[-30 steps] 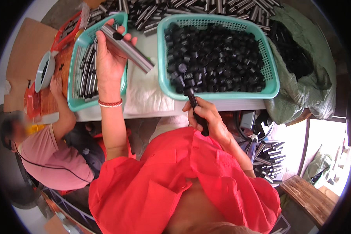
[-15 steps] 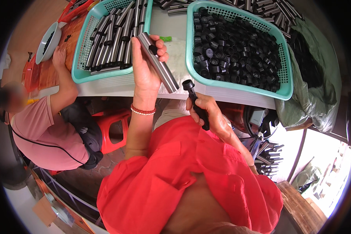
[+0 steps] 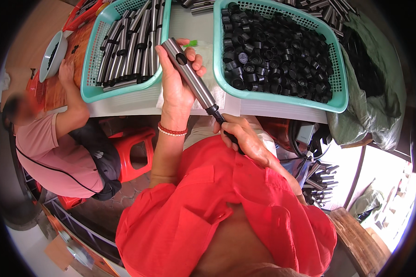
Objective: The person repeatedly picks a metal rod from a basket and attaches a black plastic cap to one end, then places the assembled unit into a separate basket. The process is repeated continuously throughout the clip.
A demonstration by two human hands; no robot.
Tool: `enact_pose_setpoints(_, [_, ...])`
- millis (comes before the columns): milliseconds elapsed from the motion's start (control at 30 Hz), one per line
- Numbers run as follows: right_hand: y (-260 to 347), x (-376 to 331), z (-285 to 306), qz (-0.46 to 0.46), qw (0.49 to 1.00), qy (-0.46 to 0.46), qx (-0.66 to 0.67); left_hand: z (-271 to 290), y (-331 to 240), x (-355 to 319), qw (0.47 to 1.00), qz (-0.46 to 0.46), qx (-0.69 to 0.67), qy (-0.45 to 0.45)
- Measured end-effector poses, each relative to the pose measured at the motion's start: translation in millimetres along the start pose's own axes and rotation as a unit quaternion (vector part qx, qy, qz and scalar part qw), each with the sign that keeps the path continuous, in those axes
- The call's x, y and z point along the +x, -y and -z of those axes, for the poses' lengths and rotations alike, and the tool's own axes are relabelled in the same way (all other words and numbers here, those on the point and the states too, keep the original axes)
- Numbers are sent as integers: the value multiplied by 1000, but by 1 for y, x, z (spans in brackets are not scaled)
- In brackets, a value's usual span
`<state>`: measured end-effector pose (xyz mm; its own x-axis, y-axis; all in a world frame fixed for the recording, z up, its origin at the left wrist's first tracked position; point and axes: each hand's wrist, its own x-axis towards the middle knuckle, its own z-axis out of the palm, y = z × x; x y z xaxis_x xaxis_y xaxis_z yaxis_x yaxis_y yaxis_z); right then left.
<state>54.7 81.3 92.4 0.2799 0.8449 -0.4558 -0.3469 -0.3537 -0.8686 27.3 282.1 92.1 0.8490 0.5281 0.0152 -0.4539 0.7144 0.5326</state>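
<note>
In my left hand is a shiny metal tube with an oval hole in its side, slanting down to the right. Fingers and thumb wrap its upper part. My right hand grips a black plastic rod-like part. Its ringed head meets the tube's lower end; how far it goes inside, I cannot tell. Beyond my right hand is a turquoise basket full of small black caps. To the left of my left hand, another turquoise basket holds several metal tubes with black fittings.
A person in pink sits at my left, near a red plastic stool and a pale bowl of black pieces. Loose tubes lie behind the baskets. A green plastic sack hangs at the right, above a wooden bench.
The black rod-like part and the tube were apart; now the part's head is at the tube's lower end. My right hand has moved slightly down as they came together.
</note>
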Motion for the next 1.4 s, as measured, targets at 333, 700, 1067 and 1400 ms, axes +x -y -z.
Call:
enact_pose_setpoints(333, [5,8,0,16,1000,-13,23,-13,19,-15,1000,25,19,-4])
enact_pose_setpoints(700, [-5,12,-6,19,999,-34,27,-11,28,-38,998,14,32,-53])
enact_pose_setpoints(1067, [-7,10,-5,7,999,-49,22,-16,30,-43,996,19,54,-71])
enact_pose_setpoints(1400, [0,11,-6,12,995,-89,-35,-20,32,-43,994,25,59,-90])
